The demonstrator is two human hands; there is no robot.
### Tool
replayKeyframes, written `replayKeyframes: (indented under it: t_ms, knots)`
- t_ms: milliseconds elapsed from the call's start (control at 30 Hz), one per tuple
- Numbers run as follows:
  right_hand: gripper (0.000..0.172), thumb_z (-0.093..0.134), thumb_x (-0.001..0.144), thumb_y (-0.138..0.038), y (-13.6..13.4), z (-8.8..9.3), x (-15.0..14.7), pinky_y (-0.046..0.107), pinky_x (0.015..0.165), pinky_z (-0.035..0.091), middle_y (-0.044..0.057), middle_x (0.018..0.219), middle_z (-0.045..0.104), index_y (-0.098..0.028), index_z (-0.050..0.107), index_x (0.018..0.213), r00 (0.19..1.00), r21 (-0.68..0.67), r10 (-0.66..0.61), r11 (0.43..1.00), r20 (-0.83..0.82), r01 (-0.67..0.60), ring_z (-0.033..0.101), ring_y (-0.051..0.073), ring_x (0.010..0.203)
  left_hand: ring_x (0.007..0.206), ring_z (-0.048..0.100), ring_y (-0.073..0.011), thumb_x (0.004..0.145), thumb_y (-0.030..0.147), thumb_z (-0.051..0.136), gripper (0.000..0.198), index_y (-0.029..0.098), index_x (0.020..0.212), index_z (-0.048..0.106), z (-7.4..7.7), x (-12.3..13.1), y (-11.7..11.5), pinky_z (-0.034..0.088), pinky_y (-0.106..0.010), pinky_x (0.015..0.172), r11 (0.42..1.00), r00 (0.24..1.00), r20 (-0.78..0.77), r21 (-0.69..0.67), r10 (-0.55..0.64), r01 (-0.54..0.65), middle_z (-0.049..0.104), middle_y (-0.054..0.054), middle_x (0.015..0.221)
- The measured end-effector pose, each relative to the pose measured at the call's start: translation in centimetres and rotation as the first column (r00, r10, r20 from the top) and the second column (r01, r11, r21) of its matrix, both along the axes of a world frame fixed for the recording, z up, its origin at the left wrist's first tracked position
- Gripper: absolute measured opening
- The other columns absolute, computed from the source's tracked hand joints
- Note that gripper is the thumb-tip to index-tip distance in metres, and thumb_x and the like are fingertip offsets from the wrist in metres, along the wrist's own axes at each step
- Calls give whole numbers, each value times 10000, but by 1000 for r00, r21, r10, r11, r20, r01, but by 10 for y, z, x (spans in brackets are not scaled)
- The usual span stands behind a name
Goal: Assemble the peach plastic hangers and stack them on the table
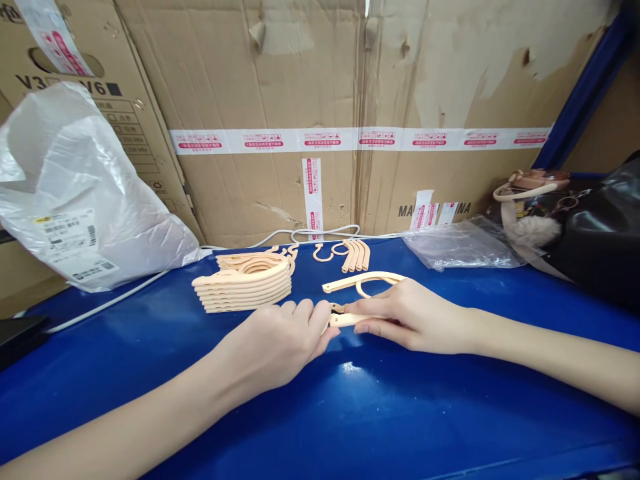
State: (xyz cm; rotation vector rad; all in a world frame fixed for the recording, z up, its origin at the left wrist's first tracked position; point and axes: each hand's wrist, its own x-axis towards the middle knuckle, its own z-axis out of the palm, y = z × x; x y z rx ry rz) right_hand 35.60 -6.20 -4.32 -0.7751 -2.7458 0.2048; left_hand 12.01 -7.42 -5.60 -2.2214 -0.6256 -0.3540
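Observation:
My left hand [285,340] is closed with its fingers curled round one end of a beige plastic hanger part, which it mostly hides. From the other side, my right hand [415,320] pinches a beige hanger arm [345,321] between thumb and fingers. The parts meet between the two hands, just above the blue table. Behind my right hand lies another curved hanger arm [345,284]. Stacked folding hangers [243,291] sit beyond my left hand, their hooks pointing right. Farther back are a loose hook [323,253] and several curved arm pieces [357,256].
Cardboard boxes [270,193] stand along the back of the blue table [380,407]. A white plastic bag [85,193] is at left, near a dark object [20,337]. A white cable [107,303] runs behind the parts. Clear plastic [460,243] and a black bag [600,233] lie right.

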Motion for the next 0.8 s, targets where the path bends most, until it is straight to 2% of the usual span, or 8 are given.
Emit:
replayKeyframes:
  t_ms: [133, 333, 533, 600, 667, 733, 800]
  knots:
    - [254, 445, 980, -280, -1, 2, 0, 236, 694, 413, 29, 927, 709, -202, 649, 1110, 999, -84, 16, 996, -44, -20, 610, 135, 763, 473, 561, -170, 1009, 246, 253, 346, 190, 748, 473, 1, 2, -2, 314, -301, 429, 1000, 998, 46, 5, -31, 31, 526, 6, 577]
    - [253, 444, 980, -304, -3, 1, -1, 233, 641, 384, 23, 832, 686, -182, 657, 1043, 999, -86, 10, 996, -40, -14, 574, 127, 697, 432, 536, -136, 1005, 269, 281, 359, 197, 706, 466, 3, 2, -7, 300, -285, 421, 996, 981, 182, -36, -72, 80, 500, 36, 530]
    - [263, 432, 983, -298, -4, 0, -1, 238, 646, 384, 34, 866, 698, -193, 644, 1098, 1000, -57, 9, 998, -25, -10, 582, 133, 704, 430, 553, -154, 992, 252, 297, 327, 202, 720, 474, 4, 3, -10, 304, -298, 412, 992, 983, 175, -98, -57, 76, 519, 37, 532]
    - [274, 418, 987, -304, -3, -2, -2, 242, 647, 389, 41, 878, 703, -193, 641, 1102, 1000, -34, 13, 999, -10, -13, 595, 139, 719, 444, 579, -161, 990, 255, 292, 313, 191, 765, 499, 3, 4, -10, 316, -295, 409, 985, 982, 186, -158, -43, 73, 551, 31, 545]
    - [290, 404, 991, -313, -2, -4, -3, 243, 635, 389, 42, 869, 705, -192, 636, 1118, 1000, -5, 21, 1000, 8, -21, 597, 140, 712, 499, 626, -168, 990, 269, 301, 268, 166, 895, 530, 2, 4, -9, 346, -286, 423, 964, 982, 188, -254, -24, 73, 610, 20, 603]
    - [294, 413, 986, -328, -2, -6, -4, 250, 632, 390, 38, 840, 704, -190, 644, 1103, 1000, 46, 28, 999, 7, -28, 594, 142, 693, 559, 664, -171, 993, 276, 309, 249, 141, 1049, 510, 1, 3, -10, 365, -278, 440, 936, 985, 172, -344, -11, 71, 658, 11, 669]
    - [285, 462, 964, -361, -2, -6, -5, 256, 636, 395, 29, 797, 696, -188, 654, 1084, 999, 116, 25, 993, -37, -20, 587, 141, 665, 569, 671, -169, 1001, 274, 302, 248, 136, 1094, 485, 1, 3, -11, 351, -271, 439, 918, 986, 164, -393, 8, 58, 671, 10, 682]
